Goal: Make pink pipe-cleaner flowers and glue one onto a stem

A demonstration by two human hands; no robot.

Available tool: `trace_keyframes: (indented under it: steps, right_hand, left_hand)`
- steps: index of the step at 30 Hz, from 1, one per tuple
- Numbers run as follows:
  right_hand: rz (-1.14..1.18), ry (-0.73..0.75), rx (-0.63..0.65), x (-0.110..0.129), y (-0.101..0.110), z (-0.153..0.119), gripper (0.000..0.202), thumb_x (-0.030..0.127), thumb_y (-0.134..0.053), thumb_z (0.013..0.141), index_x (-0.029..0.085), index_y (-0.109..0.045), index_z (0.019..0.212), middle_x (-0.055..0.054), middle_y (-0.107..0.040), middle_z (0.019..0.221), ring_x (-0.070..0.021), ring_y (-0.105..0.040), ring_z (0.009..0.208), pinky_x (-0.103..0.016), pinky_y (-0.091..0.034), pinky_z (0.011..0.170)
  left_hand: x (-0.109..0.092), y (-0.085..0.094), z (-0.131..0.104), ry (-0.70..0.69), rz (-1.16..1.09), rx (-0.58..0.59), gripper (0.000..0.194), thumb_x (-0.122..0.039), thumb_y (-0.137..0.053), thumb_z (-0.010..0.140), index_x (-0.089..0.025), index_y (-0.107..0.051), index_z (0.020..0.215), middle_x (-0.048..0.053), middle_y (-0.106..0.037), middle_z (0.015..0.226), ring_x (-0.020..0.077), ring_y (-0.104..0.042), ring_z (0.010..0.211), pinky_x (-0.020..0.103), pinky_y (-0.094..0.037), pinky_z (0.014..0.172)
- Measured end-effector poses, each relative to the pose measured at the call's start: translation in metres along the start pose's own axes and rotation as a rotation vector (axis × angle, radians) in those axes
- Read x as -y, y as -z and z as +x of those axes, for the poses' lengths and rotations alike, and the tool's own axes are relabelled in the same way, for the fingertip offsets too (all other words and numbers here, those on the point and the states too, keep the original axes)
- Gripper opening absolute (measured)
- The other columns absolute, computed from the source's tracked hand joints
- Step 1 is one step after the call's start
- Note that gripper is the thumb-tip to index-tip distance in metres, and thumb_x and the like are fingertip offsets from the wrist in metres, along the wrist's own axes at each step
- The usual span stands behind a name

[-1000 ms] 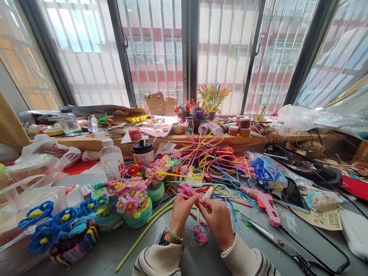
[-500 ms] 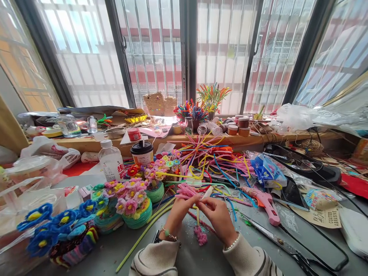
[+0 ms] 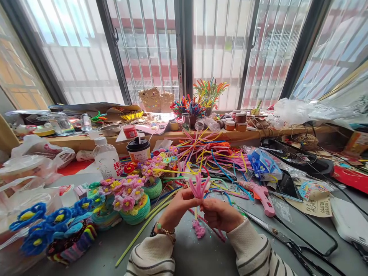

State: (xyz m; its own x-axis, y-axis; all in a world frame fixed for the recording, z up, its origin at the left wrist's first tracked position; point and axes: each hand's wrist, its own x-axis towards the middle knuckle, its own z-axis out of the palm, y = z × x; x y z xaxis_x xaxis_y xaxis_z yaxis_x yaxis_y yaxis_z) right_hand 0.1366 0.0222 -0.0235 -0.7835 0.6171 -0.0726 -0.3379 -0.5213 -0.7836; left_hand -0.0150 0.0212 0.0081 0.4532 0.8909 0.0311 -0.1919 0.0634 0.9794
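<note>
A bundle of pink fuzzy stems (image 3: 198, 186) fans upward between my hands, above the grey table. My left hand (image 3: 178, 209) pinches the bundle near its base from the left. Close against it, my right hand (image 3: 220, 214) has its fingers curled at the base of the same bundle; what lies inside its fingers is hidden. Below the hands, a pink fuzzy flower cluster (image 3: 198, 229) with a pale stem rests near a dark red sparkly stem. The pink glue gun (image 3: 266, 203) lies to the right of my right hand.
Flower pots (image 3: 135, 209) and blue fuzzy flowers (image 3: 59, 217) stand at the left. Large scissors (image 3: 276, 232) lie at the right with a black cord. Behind my hands is a pile of coloured stems (image 3: 204, 147). A bottle (image 3: 105, 157) and lidded cup (image 3: 138, 149) stand back left.
The pink bundle now points upward rather than lying sideways. My right hand's fingers have curled in, and the white piece near them is out of sight. The view has shifted slightly.
</note>
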Motion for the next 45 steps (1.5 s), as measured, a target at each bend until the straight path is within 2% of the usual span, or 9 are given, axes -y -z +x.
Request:
trace_keyframes:
  steps: [5,9,17,26,32,35,38,41,45]
  right_hand:
    - [-0.009,-0.003,0.003,0.001,0.000,0.000,0.022,0.034,-0.060,0.068,0.012,-0.055,0.070,0.012,-0.019,0.037,-0.0018,-0.011,0.034,-0.016,-0.006,0.033]
    - [-0.062,0.035,-0.065,0.002,0.000,0.001,0.022,0.034,-0.059,0.068,0.012,-0.056,0.071,0.012,-0.018,0.036,-0.0017,-0.011,0.033,-0.017,-0.006,0.033]
    - [-0.218,0.051,-0.180,0.004,-0.006,0.002,0.022,0.033,-0.060,0.067,0.012,-0.061,0.074,0.012,-0.020,0.036,-0.0015,-0.011,0.033,-0.020,-0.005,0.035]
    - [-0.330,0.080,-0.308,0.005,-0.012,0.002,0.021,0.032,-0.062,0.065,0.013,-0.064,0.072,0.010,-0.022,0.039,-0.0016,-0.010,0.034,-0.022,-0.004,0.037]
    - [-0.475,0.120,-0.442,0.006,-0.018,0.002,0.025,0.036,-0.064,0.061,0.014,-0.066,0.073,0.009,-0.027,0.040,-0.0018,-0.011,0.037,-0.022,-0.005,0.037]
    - [-0.540,0.181,-0.505,0.005,-0.017,0.005,0.024,0.036,-0.063,0.060,0.014,-0.067,0.070,0.007,-0.038,0.042,-0.0023,-0.022,0.037,-0.019,-0.016,0.037]
    - [-0.596,0.264,-0.539,0.003,-0.014,0.008,0.023,0.037,-0.064,0.059,0.014,-0.067,0.066,0.001,-0.056,0.054,-0.0076,-0.044,0.050,-0.021,-0.034,0.051]
    - [-0.683,0.303,-0.554,0.002,-0.011,0.010,0.026,0.038,-0.062,0.060,0.013,-0.068,0.067,-0.003,-0.063,0.065,-0.0135,-0.052,0.062,-0.025,-0.038,0.062]
    - [-0.818,0.309,-0.583,0.000,-0.009,0.011,0.030,0.040,-0.059,0.063,0.012,-0.067,0.065,-0.005,-0.064,0.066,-0.0160,-0.054,0.064,-0.026,-0.039,0.061]
  left_hand:
    - [-0.001,-0.003,0.001,-0.016,0.025,-0.058,0.017,-0.027,-0.065,0.056,-0.012,-0.066,0.065,-0.001,-0.053,0.048,0.0097,-0.044,0.051,0.023,-0.034,0.056]
    - [-0.001,-0.003,0.003,-0.011,0.058,-0.102,0.019,-0.030,-0.065,0.055,-0.011,-0.061,0.053,-0.001,-0.051,0.047,0.0086,-0.041,0.050,0.022,-0.032,0.053]
    - [0.010,0.003,0.009,0.083,0.053,-0.201,0.019,-0.030,-0.064,0.054,-0.012,-0.058,0.053,-0.003,-0.047,0.045,0.0059,-0.036,0.045,0.021,-0.026,0.047]
    - [0.020,0.009,0.014,0.129,0.150,-0.317,0.025,-0.035,-0.066,0.050,-0.012,-0.060,0.055,-0.002,-0.052,0.048,0.0077,-0.042,0.046,0.022,-0.028,0.048]
    - [0.017,0.007,0.014,0.140,0.201,-0.362,0.023,-0.034,-0.065,0.051,-0.012,-0.060,0.053,-0.002,-0.051,0.048,0.0067,-0.038,0.046,0.021,-0.027,0.048]
    - [0.012,0.003,0.012,0.122,0.259,-0.390,0.023,-0.035,-0.064,0.052,-0.012,-0.060,0.051,-0.003,-0.048,0.046,0.0062,-0.035,0.045,0.020,-0.026,0.047]
    - [0.009,0.001,0.012,0.087,0.302,-0.432,0.024,-0.036,-0.063,0.053,-0.012,-0.059,0.050,-0.004,-0.048,0.045,0.0070,-0.036,0.045,0.020,-0.027,0.047]
    - [0.013,0.002,0.013,0.043,0.356,-0.456,0.024,-0.036,-0.061,0.054,-0.012,-0.060,0.053,-0.002,-0.051,0.048,0.0093,-0.042,0.049,0.021,-0.030,0.049]
    - [0.019,0.005,0.014,0.000,0.415,-0.442,0.027,-0.038,-0.058,0.057,-0.011,-0.061,0.058,0.000,-0.056,0.054,0.0126,-0.048,0.055,0.022,-0.035,0.054]
